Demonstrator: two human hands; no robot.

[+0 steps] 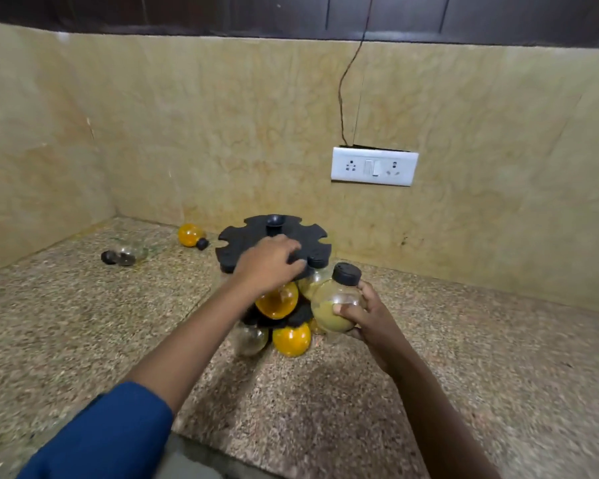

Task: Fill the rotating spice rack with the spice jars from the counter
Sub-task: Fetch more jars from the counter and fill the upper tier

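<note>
A black rotating spice rack (246, 236) stands on the speckled counter near the back wall. Round jars hang in it: an orange jar (277, 304) in the upper tier, an orange jar (291, 338) and a clear jar (251, 338) in the lower tier. My left hand (268, 262) rests on the rack's top disc, fingers curled over its front edge. My right hand (363, 314) holds a round jar of greenish-yellow powder (334, 302) with a black cap, just right of the rack. Another pale jar (313, 281) sits in the slot behind it.
Two loose jars lie on the counter (83, 323) at the back left: an orange jar (191, 235) and a clear jar with dark contents (127, 254). A white socket plate (374, 166) is on the back wall, with a thin wire running up from it.
</note>
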